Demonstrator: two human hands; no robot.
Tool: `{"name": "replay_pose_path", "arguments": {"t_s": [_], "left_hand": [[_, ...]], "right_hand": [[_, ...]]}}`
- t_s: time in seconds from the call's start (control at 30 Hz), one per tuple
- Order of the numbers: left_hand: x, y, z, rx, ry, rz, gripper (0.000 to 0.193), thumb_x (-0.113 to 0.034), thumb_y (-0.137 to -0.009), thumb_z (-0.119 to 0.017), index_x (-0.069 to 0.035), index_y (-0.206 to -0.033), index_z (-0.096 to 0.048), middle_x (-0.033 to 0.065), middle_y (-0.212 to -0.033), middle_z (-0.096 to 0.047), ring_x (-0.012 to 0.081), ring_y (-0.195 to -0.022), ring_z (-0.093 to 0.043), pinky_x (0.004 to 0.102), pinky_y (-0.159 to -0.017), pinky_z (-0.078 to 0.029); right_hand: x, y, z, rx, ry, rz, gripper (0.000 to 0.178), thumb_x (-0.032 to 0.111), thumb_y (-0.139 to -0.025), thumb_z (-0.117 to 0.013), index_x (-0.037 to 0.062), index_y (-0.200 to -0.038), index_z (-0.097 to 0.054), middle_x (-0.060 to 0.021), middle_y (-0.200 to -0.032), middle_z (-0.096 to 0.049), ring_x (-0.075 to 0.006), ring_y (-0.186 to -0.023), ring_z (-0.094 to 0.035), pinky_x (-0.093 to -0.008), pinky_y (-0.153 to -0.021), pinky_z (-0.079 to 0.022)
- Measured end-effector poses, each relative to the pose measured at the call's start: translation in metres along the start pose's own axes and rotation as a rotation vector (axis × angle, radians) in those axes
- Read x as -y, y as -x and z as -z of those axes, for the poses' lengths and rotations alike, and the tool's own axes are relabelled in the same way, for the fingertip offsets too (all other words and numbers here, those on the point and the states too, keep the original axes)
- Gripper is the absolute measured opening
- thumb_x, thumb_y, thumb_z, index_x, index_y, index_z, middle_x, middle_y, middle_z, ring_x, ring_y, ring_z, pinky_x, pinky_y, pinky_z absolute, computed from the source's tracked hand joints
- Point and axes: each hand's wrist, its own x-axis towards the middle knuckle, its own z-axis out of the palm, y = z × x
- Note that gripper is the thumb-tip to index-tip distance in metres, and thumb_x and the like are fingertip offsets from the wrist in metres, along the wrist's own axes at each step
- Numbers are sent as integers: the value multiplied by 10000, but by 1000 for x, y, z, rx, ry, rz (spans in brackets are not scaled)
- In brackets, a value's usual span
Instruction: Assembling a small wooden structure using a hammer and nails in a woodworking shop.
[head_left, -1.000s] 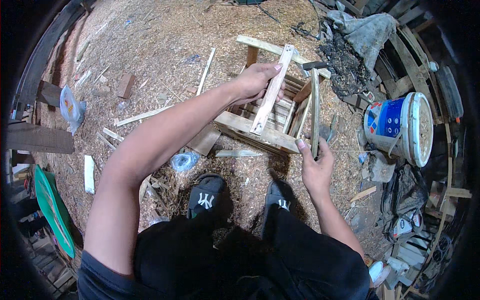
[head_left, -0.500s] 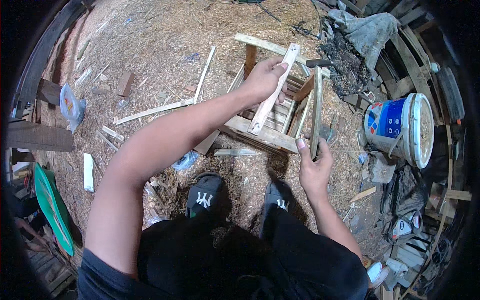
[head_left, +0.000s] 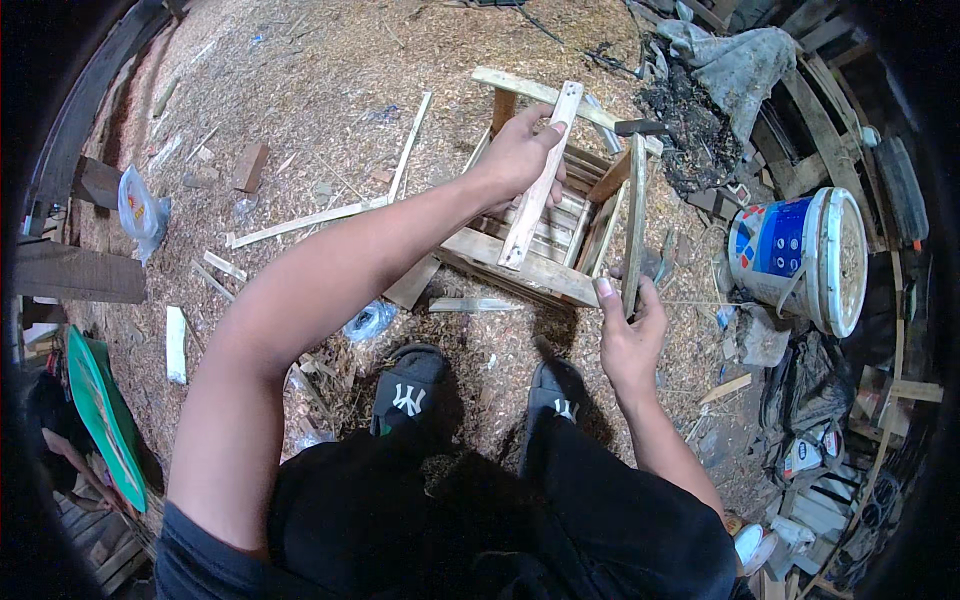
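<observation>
A slatted wooden crate (head_left: 470,246) stands on the floor in front of my feet. My left hand (head_left: 524,160) is closed around a pale wooden slat (head_left: 541,185), which lies lengthwise over the crate's open top. Small dark spots mark the slat's far end; its near end is over the crate's near rail. At the near right corner my right hand (head_left: 632,325) grips the end of a narrow wooden strip (head_left: 634,225) running along the crate's right side. Close to the far end of that strip lies a hammer (head_left: 641,128), partly hidden.
Wood shavings and loose wood strips (head_left: 310,219) cover the floor. A white and blue bucket (head_left: 797,255) lies on its side at the right. To the left are a plastic bag (head_left: 143,215) and a green board-like object (head_left: 103,415). Part of another person (head_left: 65,440) shows at the lower left.
My left hand has shifted slightly left, swinging the slat's far end left while its near end stays about where it was. My right hand holds its place.
</observation>
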Motion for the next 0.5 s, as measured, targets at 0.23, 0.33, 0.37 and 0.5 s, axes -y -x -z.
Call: {"name": "replay_pose_path", "arguments": {"t_s": [0.23,0.33,0.37,0.5], "left_hand": [[3,-1,2,38,17,19,347,-241,-1090,-433,-48,-1374,-375,99,-691,-591,223,-484,-617,363,-429,-513],[0,-6,-6,47,8,23,325,-242,-1092,-426,-51,-1352,-382,102,-694,-584,227,-479,-608,362,-423,-507],[2,-8,-3,55,18,25,376,-241,-1090,-432,-46,-1401,-350,117,-702,-599,238,-482,-615,373,-437,-514],[5,-11,0,82,16,15,434,-241,-1089,-432,-41,-1456,-317,136,-718,-616,251,-490,-626,393,-453,-524]], "right_hand": [[9,1,-1,37,47,-61,276,146,-972,-689,-47,-1160,-633,-78,-938,-690,-121,-849,-608,-295,-806,-494],[7,-1,4,30,-17,-118,269,143,-968,-692,-50,-1146,-632,-84,-942,-690,-130,-860,-611,-299,-824,-492],[5,-2,3,28,11,-99,266,140,-967,-691,-50,-1145,-632,-85,-943,-689,-133,-864,-611,-301,-829,-491],[0,-5,3,35,34,-71,257,133,-966,-689,-50,-1138,-633,-87,-946,-689,-135,-876,-612,-305,-841,-488]]}}
